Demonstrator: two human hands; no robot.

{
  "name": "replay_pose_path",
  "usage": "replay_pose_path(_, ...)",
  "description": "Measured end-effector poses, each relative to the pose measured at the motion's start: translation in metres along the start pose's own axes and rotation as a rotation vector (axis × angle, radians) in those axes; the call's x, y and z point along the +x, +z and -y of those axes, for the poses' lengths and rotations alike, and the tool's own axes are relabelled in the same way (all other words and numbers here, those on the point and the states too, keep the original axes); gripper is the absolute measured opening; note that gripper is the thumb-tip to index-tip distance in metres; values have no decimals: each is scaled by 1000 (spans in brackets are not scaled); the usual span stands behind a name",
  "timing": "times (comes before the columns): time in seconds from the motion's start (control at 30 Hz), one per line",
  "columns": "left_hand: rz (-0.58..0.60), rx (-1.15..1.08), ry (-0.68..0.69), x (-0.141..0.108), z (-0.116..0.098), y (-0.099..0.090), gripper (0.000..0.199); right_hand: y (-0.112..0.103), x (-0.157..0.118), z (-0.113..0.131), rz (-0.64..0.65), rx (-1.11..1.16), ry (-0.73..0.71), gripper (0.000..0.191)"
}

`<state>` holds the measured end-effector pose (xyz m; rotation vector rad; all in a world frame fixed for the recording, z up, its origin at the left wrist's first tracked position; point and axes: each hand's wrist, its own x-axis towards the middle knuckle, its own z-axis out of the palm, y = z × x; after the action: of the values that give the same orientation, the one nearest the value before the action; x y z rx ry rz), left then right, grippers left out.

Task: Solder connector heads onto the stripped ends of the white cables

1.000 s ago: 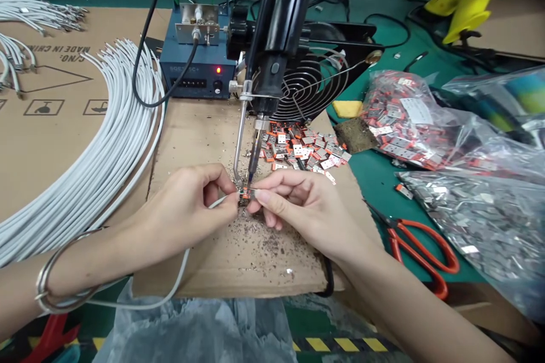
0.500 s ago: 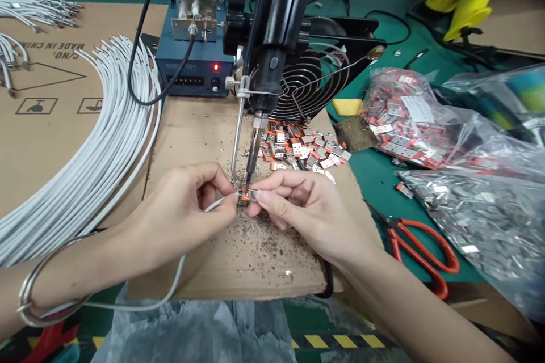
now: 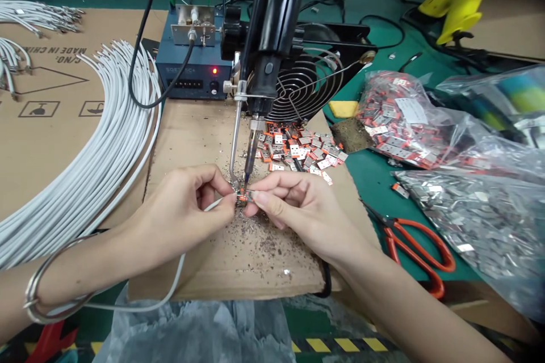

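Observation:
Between finger and thumb, my left hand (image 3: 204, 195) pinches the end of a white cable (image 3: 177, 272), which loops down past the cardboard's front edge. My right hand (image 3: 293, 201) pinches a small metal USB connector with an orange part (image 3: 242, 196). Cable end and connector meet under the tip of a soldering iron (image 3: 251, 161) mounted on a stand. The thin solder feed tube (image 3: 234, 147) ends just beside that tip. Fingers partly cover the joint, so whether the wires are fused cannot be seen.
Loose USB connectors (image 3: 298, 150) lie behind my right hand, before a fan (image 3: 298, 88). A blue soldering station (image 3: 191, 71) stands at the back. White cables (image 3: 123, 125) lie left; orange-handled scissors (image 3: 419, 249) and bags of connectors (image 3: 400, 119) and metal shells (image 3: 477, 215) lie right.
Both hands keep their pinch on the cable and the connector at the iron's tip. The view has shifted very slightly; little else differs.

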<state>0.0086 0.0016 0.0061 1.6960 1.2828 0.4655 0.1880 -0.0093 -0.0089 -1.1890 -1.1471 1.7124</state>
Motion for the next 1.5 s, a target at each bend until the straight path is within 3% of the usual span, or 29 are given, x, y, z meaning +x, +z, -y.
replay_pose_path(0.8, -12, -39, -1, -1, 0, 0, 8, -3, -1, -2, -6, 0, -7, 7)
replay_pose_path(1.5, 39, 79, 28, -1, 2, -3, 12, 2, 3, -2, -38, -88, -4, 13)
